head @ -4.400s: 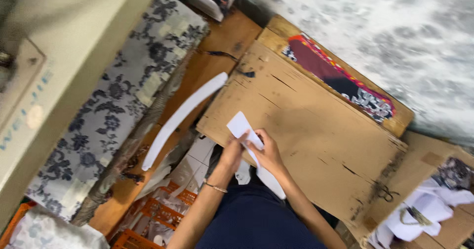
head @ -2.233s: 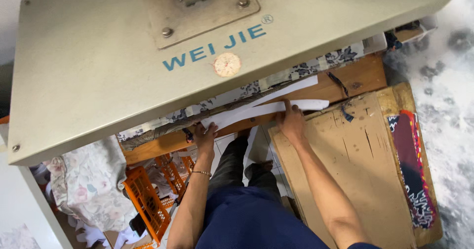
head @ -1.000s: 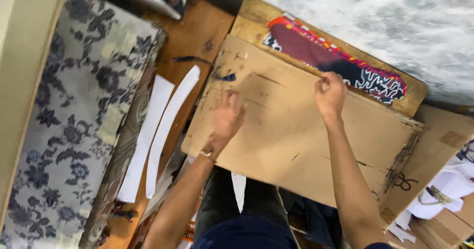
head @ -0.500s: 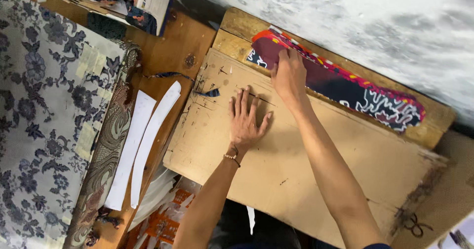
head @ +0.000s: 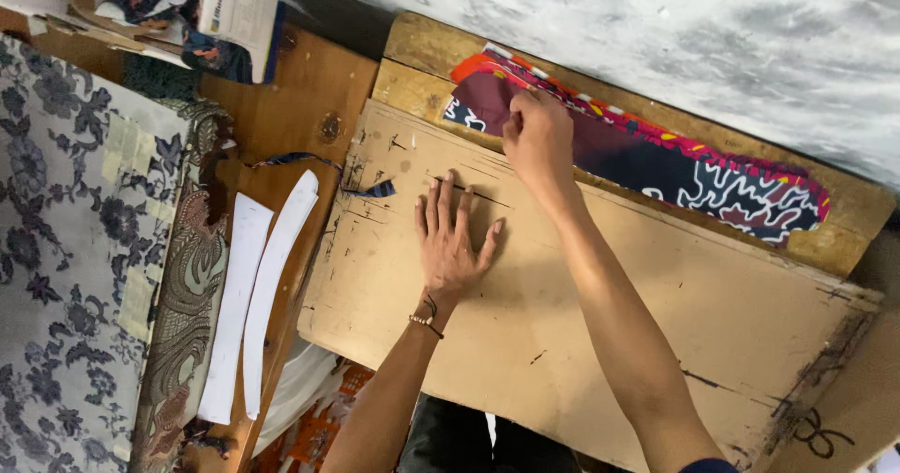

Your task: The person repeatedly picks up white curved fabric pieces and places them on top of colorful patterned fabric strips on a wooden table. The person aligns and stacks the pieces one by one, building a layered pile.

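two hands on the bench from where i'm watching, and they're doing different jobs. left hand lies flat, fingers spread, palm down on the big scuffed cardboard sheet that covers most of the wooden bench. nothing in that grip, it's just pressing the sheet.

right hand is reached past the far edge of the cardboard, fingertips down on a stack of patterned fabric pieces, dark maroon with red, white and navy print. the stack lies along the back of the bench, between the cardboard and the wall, partly tucked under the cardboard's edge. fingers look curled onto the top piece, but i can't tell if it's actually pinched or only touched.

as for progress, my guess: two long white curved strips already lie side by side at the left edge of the bench, next to a grey floral padded surface, so that bit looks sorted. the fabric hasn't been lifted off the stack yet, so whatever involves it seems barely started. a thin dark scrap lies near the cardboard's corner.
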